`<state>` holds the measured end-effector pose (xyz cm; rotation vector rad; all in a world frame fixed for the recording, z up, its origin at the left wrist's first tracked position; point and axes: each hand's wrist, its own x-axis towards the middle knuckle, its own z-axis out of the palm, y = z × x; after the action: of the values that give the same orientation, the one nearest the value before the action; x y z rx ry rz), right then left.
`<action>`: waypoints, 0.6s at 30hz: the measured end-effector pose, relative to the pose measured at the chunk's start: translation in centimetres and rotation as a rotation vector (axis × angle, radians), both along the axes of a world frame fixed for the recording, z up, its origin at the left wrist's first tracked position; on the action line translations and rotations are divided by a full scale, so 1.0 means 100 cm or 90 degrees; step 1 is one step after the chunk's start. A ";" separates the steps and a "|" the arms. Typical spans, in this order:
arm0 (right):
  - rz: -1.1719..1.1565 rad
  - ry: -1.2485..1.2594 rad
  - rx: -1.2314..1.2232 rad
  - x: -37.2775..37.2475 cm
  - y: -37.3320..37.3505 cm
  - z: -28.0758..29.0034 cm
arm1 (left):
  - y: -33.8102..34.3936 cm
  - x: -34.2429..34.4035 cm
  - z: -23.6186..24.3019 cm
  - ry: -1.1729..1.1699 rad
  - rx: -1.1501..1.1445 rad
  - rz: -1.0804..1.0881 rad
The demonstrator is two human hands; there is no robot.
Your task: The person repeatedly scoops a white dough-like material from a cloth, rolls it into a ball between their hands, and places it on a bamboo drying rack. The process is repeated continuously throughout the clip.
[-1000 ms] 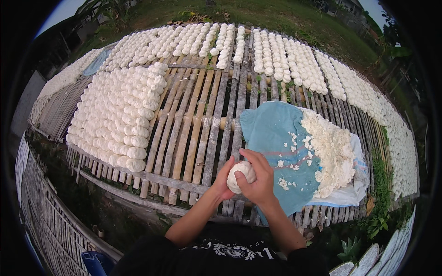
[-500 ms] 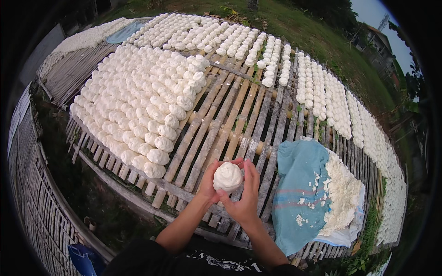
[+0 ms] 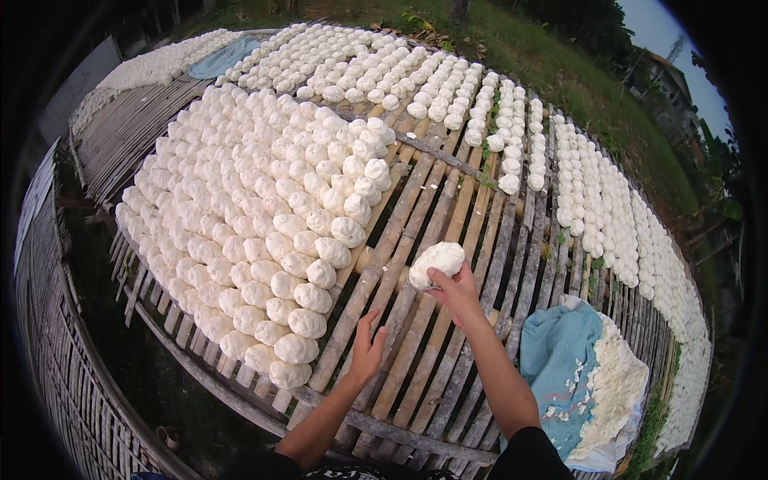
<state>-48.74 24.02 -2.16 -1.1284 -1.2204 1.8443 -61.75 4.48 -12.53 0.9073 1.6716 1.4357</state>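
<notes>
A white, lumpy ball of crumbly dough-like stuff [image 3: 436,266] is in my right hand [image 3: 458,293], raised above the bamboo slats [image 3: 416,336]. My fingers wrap round its lower right side. Lower and to the left, my left hand [image 3: 368,352] holds nothing, its fingers apart. Just left of it ends a large block of similar white balls [image 3: 256,232], set close together in rows. At the right lies a blue-green cloth sack [image 3: 556,352] with a heap of loose white crumbly stuff [image 3: 612,380] on it.
More rows of white balls [image 3: 352,68] run along the far side and down the right [image 3: 608,216]. Another bamboo rack [image 3: 120,132] with white pieces and a blue cloth [image 3: 224,58] stands at the far left. Grass [image 3: 544,72] lies beyond.
Both hands held the ball together before. My left hand has let go and moved lower left; my right hand has carried the ball up and forward. The view has shifted a little.
</notes>
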 end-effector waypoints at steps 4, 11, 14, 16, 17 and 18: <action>0.020 -0.115 0.087 -0.061 0.143 -0.055 | -0.019 -0.003 -0.060 0.171 0.062 -0.040; 0.044 -0.055 0.314 -0.179 0.307 -0.107 | -0.022 -0.003 -0.073 0.316 0.026 -0.113; 0.052 -0.149 0.446 -0.209 0.343 -0.124 | -0.020 -0.003 -0.071 0.311 0.018 -0.114; 0.117 -0.157 0.445 -0.219 0.354 -0.140 | -0.020 -0.002 -0.071 0.307 0.012 -0.125; 0.169 -0.144 0.424 -0.222 0.358 -0.147 | -0.021 -0.003 -0.071 0.297 0.017 -0.124; 0.227 -0.130 0.400 -0.225 0.359 -0.154 | -0.021 -0.003 -0.071 0.287 0.022 -0.124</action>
<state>-71.22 59.91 -17.55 -0.7835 -2.0424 1.4185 -62.04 2.35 -19.64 1.4530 1.8156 1.1904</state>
